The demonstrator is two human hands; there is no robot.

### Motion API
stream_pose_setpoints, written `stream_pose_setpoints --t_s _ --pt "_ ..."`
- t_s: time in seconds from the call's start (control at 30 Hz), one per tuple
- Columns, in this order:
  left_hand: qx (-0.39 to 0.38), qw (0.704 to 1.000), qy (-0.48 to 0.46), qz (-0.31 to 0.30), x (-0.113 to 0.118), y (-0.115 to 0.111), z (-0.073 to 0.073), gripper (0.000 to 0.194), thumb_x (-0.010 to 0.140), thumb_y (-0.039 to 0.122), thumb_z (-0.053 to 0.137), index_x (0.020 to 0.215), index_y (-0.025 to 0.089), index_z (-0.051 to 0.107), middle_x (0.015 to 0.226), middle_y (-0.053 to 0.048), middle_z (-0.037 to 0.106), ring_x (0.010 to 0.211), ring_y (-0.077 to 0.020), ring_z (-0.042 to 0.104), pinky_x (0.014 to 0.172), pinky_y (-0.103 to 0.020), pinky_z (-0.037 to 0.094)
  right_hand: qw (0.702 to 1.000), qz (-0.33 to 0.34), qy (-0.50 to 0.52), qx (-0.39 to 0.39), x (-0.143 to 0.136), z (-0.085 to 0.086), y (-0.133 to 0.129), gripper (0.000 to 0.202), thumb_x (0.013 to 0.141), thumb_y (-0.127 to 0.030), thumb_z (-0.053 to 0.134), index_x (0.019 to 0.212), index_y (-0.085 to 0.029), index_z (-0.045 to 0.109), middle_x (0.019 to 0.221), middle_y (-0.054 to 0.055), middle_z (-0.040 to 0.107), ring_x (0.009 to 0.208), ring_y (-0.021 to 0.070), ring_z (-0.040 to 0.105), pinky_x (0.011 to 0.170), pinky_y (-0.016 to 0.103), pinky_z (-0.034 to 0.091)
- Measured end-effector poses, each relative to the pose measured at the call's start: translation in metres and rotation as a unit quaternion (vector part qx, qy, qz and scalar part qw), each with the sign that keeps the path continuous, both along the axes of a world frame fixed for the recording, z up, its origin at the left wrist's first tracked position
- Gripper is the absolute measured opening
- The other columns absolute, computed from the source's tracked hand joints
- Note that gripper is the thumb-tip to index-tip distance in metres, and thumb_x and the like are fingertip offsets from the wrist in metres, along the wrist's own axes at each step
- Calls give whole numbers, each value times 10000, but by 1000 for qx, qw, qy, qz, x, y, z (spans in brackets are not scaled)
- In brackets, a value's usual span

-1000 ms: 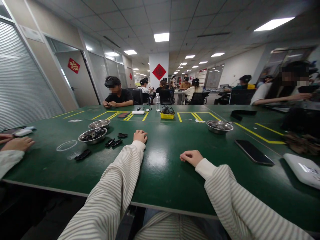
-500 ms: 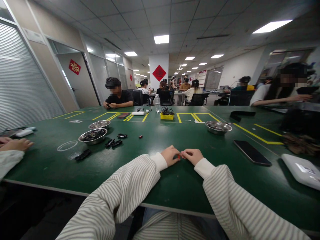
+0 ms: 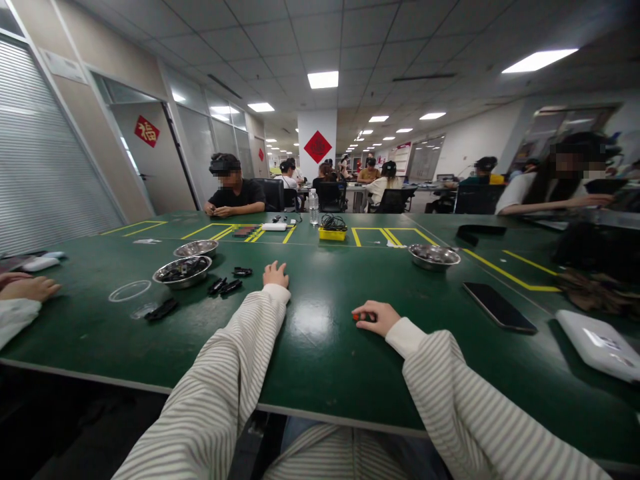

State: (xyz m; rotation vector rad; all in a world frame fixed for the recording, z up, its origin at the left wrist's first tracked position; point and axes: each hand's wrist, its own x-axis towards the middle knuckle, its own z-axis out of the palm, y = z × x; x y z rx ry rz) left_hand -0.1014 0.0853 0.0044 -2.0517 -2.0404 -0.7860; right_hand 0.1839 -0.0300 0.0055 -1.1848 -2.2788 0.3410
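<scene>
My right hand (image 3: 379, 317) is closed just above the green table (image 3: 320, 373), with a small orange-red piece (image 3: 355, 317) pinched between thumb and index finger. Its exact kind is too small to make out. Farther out and to the left, my left hand (image 3: 276, 274) reaches down to the tabletop, fingers apart. It covers the spot where another small red piece lay, which is now hidden. Just left of that hand lie several black plastic parts (image 3: 231, 287), one of them a little farther back (image 3: 243, 272).
Steel bowls of small parts stand at left (image 3: 183, 272) and right (image 3: 434, 257). A phone (image 3: 500, 307) and white case (image 3: 597, 343) lie at right. A clear lid (image 3: 130, 291) is at left, near a co-worker's hand (image 3: 33, 288). A yellow cable tray (image 3: 333, 233) and bottle (image 3: 313, 207) stand behind.
My hands have parted. My left hand has moved left and forward onto the spot of the small red piece. My right hand stays near its place, keeping the orange-red piece.
</scene>
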Motion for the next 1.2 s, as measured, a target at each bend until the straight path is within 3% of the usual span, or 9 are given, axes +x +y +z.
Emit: stream_pose_setpoints --t_s 0.13,0.3,0.5,0.67,0.8,0.97,1.2 --pt "-61 997 7 -44 -15 10 -6 215 737 183 439 900 160 577 953 -81 517 910 -239 402 760 -362 352 1000 -13 -6 5 0 1 0 160 624 -273 569 730 -180 644 614 13 567 473 77 410 498 200 365" --pt "-65 987 28 -142 9 1 -6 187 720 163 469 849 198 600 868 -39 542 826 -150 459 763 -259 374 1000 -22 -6 1 0 2 1 156 606 -278 582 717 -187 643 623 10 579 464 75 425 491 197 368" --pt "-52 937 25 -345 57 -37 -5 238 697 233 509 926 185 555 798 -18 567 750 -125 487 719 -243 387 999 -30 -9 -15 0 1 2 176 596 -293 583 703 -160 625 554 2 570 444 73 447 473 187 378" --pt "-55 885 14 -461 95 -79 -6 270 678 280 532 931 187 533 753 -4 561 699 -109 487 676 -223 382 999 -35 -12 -13 -1 1 2 203 568 -320 605 690 -159 622 533 -8 562 438 68 443 467 184 374" --pt "-51 880 0 -473 106 -94 -5 287 655 278 550 919 172 521 728 -5 545 673 -108 480 649 -219 376 998 -40 2 -48 1 1 2 241 556 -300 613 745 -152 632 535 -7 569 432 67 443 441 177 366" --pt "-53 890 -5 -452 103 -94 -2 161 663 296 538 755 166 560 680 -5 520 643 -105 471 623 -219 373 998 -35 1 -43 1 2 1 187 570 -300 602 687 -162 648 565 10 597 465 80 486 465 187 394" --pt "-12 891 -24 -453 103 -96 0 136 672 276 525 753 169 544 695 1 499 649 -96 465 630 -208 376 989 -36 117 -87 -5 1 -3 214 556 -311 610 687 -142 623 591 35 632 528 115 567 541 226 470"
